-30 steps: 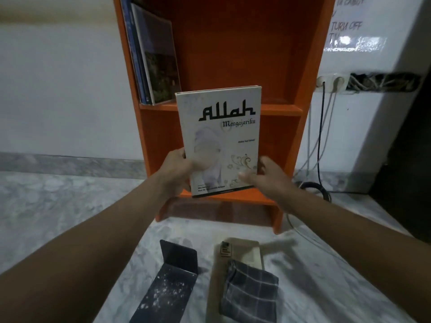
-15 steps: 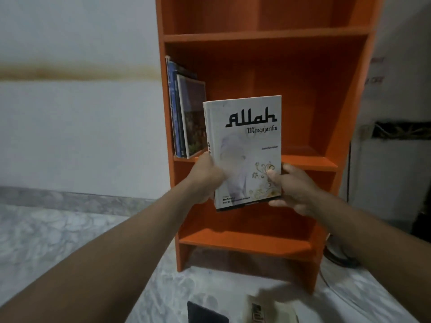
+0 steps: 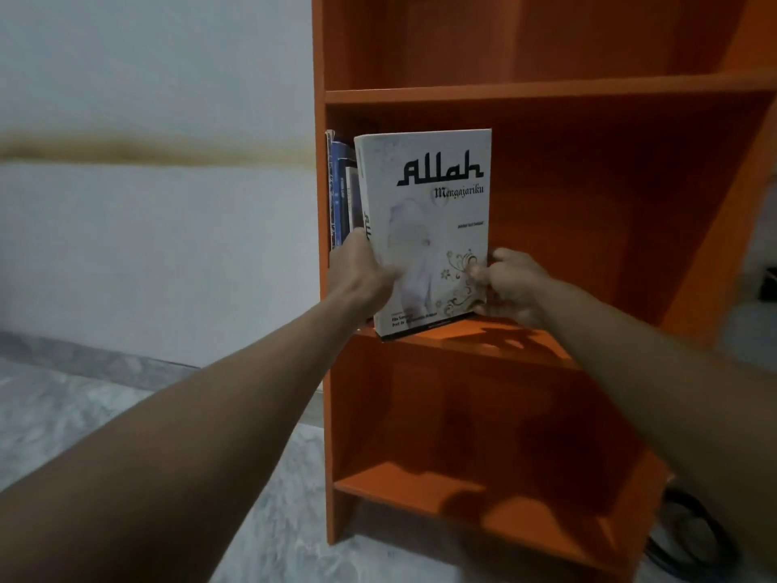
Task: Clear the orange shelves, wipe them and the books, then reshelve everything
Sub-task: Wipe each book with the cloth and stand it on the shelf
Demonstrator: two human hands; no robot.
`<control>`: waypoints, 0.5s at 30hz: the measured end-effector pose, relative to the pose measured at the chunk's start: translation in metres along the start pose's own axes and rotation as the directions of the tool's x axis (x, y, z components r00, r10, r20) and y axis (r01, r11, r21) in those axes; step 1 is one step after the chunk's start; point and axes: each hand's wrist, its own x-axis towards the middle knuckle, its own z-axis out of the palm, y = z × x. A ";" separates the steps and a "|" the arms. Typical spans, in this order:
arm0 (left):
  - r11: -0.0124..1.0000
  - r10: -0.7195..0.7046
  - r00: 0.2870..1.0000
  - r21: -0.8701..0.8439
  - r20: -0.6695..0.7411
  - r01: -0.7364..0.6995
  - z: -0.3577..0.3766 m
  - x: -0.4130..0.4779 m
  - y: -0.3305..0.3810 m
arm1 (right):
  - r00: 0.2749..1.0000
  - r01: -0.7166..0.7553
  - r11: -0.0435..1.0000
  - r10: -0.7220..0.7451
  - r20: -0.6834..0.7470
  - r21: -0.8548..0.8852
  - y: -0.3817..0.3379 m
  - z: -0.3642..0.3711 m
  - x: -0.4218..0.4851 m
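1. The left hand [image 3: 361, 279] grips the spine side of the white book [image 3: 424, 229], fingers curled behind it and the thumb lying on the front cover (blurred, so no finer detail).
2. The right hand [image 3: 508, 284] pinches the book's lower right edge, thumb on the cover, with the other fingers folded behind.
3. The book stands upright between the two hands, cover facing the camera. It is a matte white paperback with bold black lettering, a faint pale figure and a gold floral scroll near the right thumb.
4. Its bottom edge sits at the front of the middle shelf [image 3: 504, 351], and its spine is just beside the blue books [image 3: 340, 195], which stand against the left side panel.
5. The orange shelves [image 3: 546, 88] are flat, smooth boards in a tall, narrow case.
6. Behind is a pale wall [image 3: 147, 246] crossed by a brownish stain [image 3: 147, 151].
7. Below is a grey-veined marble floor [image 3: 84, 414], with a black cable [image 3: 689, 536] coiled at lower right.
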 end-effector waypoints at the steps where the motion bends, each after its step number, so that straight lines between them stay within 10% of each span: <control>1: 1.000 -0.012 0.999 0.028 -0.033 0.013 0.004 0.003 -0.002 | 1.000 -0.002 1.000 0.001 0.029 0.016 0.002 0.001 0.010; 15: 0.938 -0.084 0.935 0.290 -0.346 0.191 0.054 0.017 -0.014 | 0.905 -0.094 0.993 0.058 0.420 0.066 0.038 0.022 0.120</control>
